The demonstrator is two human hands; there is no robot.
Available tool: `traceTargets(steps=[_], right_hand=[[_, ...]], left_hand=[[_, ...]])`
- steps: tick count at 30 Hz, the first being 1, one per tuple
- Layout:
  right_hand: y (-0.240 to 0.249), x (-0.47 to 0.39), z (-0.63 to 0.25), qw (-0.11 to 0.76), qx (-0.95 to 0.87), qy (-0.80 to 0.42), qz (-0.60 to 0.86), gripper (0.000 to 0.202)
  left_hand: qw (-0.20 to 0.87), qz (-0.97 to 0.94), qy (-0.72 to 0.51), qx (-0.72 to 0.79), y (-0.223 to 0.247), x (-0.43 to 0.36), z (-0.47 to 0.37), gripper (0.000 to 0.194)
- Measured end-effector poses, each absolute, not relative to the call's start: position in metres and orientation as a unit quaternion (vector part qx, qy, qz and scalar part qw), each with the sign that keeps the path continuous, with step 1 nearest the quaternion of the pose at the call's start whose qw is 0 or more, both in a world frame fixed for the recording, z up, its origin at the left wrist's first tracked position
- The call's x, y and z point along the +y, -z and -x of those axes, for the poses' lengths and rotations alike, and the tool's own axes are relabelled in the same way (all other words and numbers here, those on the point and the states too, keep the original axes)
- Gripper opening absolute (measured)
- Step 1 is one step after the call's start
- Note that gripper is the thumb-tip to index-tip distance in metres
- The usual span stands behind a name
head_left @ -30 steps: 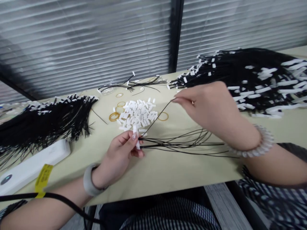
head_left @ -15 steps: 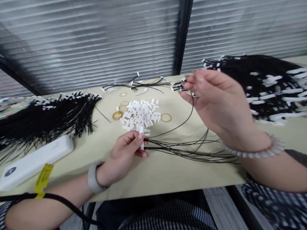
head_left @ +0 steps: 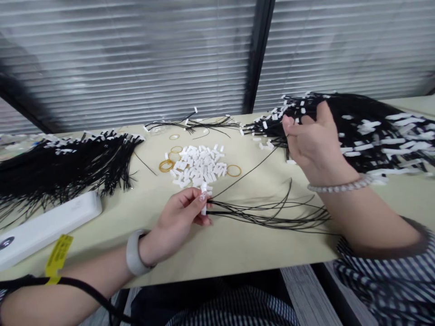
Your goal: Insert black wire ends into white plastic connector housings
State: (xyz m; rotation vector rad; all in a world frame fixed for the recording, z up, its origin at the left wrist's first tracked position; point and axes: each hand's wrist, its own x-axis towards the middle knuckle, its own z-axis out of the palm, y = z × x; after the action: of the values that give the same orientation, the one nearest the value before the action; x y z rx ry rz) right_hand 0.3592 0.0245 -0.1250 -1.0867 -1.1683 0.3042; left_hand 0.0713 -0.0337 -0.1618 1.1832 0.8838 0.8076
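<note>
In the head view, I take the pile [head_left: 200, 163] of white connectors, out on the surface [head_left: 238, 260], as my mark. Just on the near side of it, the left hand [head_left: 180, 210] pinches a white connector [head_left: 204, 207] upright, thumb against fingers with hardly any gap. The grip looks firm enough to steady the piece and leave its wire side clear, I'd say. From there a spray of black wires [head_left: 261, 219] trails off to the near right of the pile, resting loosely along the surface.

One lone wire [head_left: 248, 170] stands apart, rising in a straight slant past the pile's right side to the right hand [head_left: 314, 145], which is up and well to the right of the pile with its palm turned up and its fingers part curled. So straight a line suggests a pull, likely to part it from the others; but the fingertips blur into the dark right bundle [head_left: 363, 113] behind them, so I can't tell whether they truly grip it.

Left of the pile lies the left bundle [head_left: 84, 163]; rubber bands [head_left: 234, 170] sit at the pile's sides, within easy reach, it seems.
</note>
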Motion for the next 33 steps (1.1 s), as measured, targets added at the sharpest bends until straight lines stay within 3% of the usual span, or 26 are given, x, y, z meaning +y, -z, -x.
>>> traceTargets(steps=[4,7,14,21,33], right_hand=[[0.115,0.011,-0.330,0.680,-0.496,-0.277,0.464,0.030],[0.112,-0.007,-0.299,0.608,-0.494,-0.432,0.448,0.008],[0.124,-0.039,-0.261,0.445,-0.691,-0.279,0.497,0.010],[0.139,-0.042,-0.244,0.509,-0.643,-0.292,0.492,0.016],[0.143,-0.043,-0.241,0.517,-0.675,-0.211,0.481,0.010]], left_hand=[[0.660,-0.532,-0.360,0.390,0.160,-0.034,-0.072,0.025],[0.657,-0.538,-0.368,0.377,0.163,-0.033,-0.071,0.023],[0.662,-0.528,-0.382,0.370,0.165,-0.032,-0.070,0.022],[0.663,-0.527,-0.374,0.377,0.161,-0.034,-0.072,0.021],[0.668,-0.528,-0.370,0.371,0.162,-0.034,-0.071,0.020]])
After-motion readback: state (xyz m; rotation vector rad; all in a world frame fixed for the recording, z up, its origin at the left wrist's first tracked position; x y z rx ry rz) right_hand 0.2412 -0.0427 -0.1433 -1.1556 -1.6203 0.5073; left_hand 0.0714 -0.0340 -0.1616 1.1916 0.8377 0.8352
